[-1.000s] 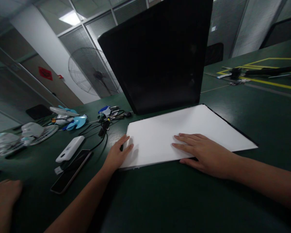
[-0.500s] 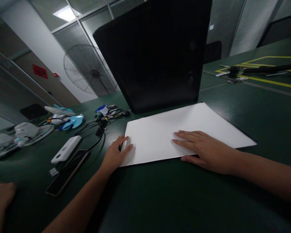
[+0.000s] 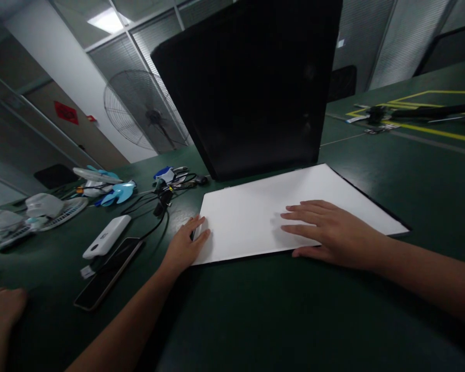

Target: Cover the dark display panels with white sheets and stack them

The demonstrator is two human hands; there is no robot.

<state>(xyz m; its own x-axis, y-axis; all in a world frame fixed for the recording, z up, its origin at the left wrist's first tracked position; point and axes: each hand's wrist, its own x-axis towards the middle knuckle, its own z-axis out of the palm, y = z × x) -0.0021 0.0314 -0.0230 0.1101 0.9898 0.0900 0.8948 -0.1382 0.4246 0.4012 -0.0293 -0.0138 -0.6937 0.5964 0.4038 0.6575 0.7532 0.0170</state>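
A large white flat board [image 3: 263, 209] lies on the dark green table [image 3: 256, 315], with a tall black panel [image 3: 251, 88] standing upright behind it. My left hand [image 3: 184, 245] rests at the board's near left corner, fingers stretched out and touching its edge. My right hand [image 3: 327, 232] is over the board's near edge, fingers spread, slightly lifted at the fingertips. Neither hand holds anything.
Left of the board lie a black phone [image 3: 108, 274], a white power bank [image 3: 106, 236], black cables [image 3: 160, 204], blue fan blades [image 3: 118, 192] and white fan parts [image 3: 42, 209]. A standing fan [image 3: 139, 111] is behind. Another person's hand [image 3: 0, 310] is at the lower left.
The board's near edge has settled flat on the table. My right hand has risen slightly and shifted a little right on the board. My left hand has stayed at the corner.
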